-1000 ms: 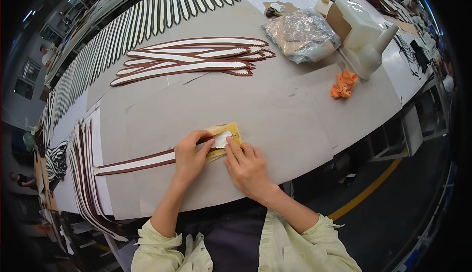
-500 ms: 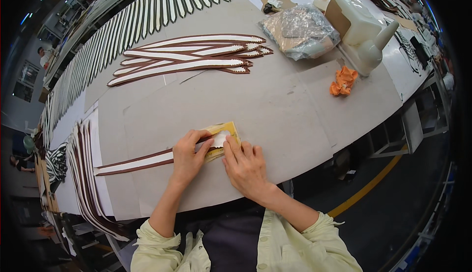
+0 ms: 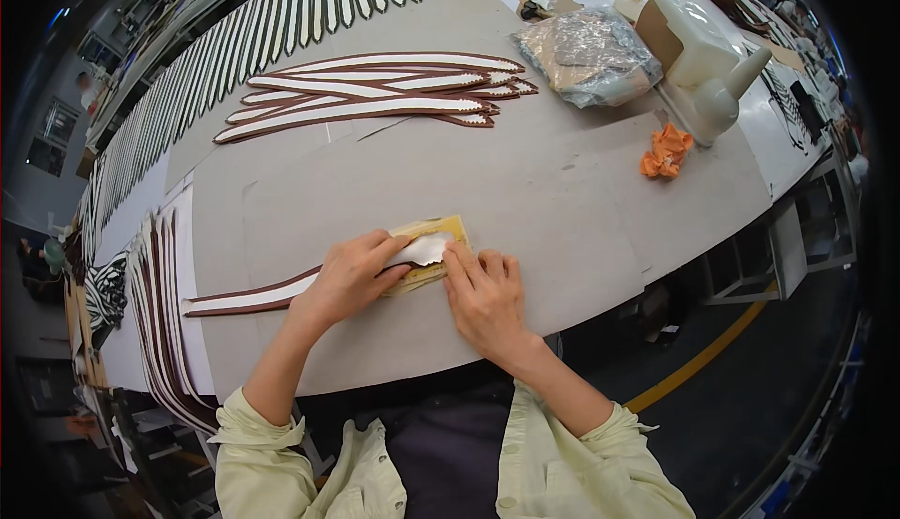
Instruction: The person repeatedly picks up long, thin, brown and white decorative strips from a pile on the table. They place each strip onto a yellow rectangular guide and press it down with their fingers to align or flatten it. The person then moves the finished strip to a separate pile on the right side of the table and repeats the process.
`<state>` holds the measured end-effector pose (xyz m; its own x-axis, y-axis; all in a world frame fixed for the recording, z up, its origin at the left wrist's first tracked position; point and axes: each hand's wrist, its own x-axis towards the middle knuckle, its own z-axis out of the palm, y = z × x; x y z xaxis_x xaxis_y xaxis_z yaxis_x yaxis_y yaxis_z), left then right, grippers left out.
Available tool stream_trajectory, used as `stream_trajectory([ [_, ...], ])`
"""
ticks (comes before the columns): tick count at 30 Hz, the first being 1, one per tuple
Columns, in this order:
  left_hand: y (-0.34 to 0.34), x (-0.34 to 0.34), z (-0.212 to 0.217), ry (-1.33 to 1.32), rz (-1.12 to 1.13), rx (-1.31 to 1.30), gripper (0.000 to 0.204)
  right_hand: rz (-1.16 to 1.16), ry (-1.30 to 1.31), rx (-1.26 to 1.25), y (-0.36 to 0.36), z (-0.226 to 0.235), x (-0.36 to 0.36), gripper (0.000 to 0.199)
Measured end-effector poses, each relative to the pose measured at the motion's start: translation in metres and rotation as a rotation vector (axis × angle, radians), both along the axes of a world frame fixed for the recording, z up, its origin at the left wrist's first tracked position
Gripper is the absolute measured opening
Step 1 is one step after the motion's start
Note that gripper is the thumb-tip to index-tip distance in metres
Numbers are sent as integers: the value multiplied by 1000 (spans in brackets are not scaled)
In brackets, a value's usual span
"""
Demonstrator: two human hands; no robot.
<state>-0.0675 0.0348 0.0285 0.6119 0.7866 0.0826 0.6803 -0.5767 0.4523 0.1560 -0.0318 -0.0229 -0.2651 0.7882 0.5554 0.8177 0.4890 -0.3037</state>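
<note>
Head view, lower centre: left hand (image 3: 349,277) and right hand (image 3: 485,296) fingers press flat on the brown-edged strip (image 3: 281,291) over a yellow pad (image 3: 448,233); uneven pressure could skew it.

Place: workshop or factory floor.
Evidence: long grey worktable (image 3: 581,191) carrying rows of brown-and-white cut strips (image 3: 281,22); white plastic jug (image 3: 712,78); yellow floor line (image 3: 694,364); further benches behind.
</note>
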Motion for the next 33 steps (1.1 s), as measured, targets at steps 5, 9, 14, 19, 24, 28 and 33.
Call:
stream_trajectory([
  [5,-10,1,-17,16,19,176,42,13,1,-1,1,1,0,41],
  [9,-23,4,-22,34,53,449,46,25,-14,-7,1,0,3,40],
  [14,-40,-9,-39,-82,121,453,40,49,6,7,5,2,4,38],
  [19,-44,-9,-30,-85,138,393,35,77,68,-31,12,7,4,34],
  [24,-19,13,-23,-158,201,280,30,80,28,-2,14,2,3,31],
  [28,4,36,-36,-277,152,224,23,84,34,3,13,0,2,29],
  [33,4,38,-44,-334,134,267,23,31,141,-42,13,2,1,26],
])
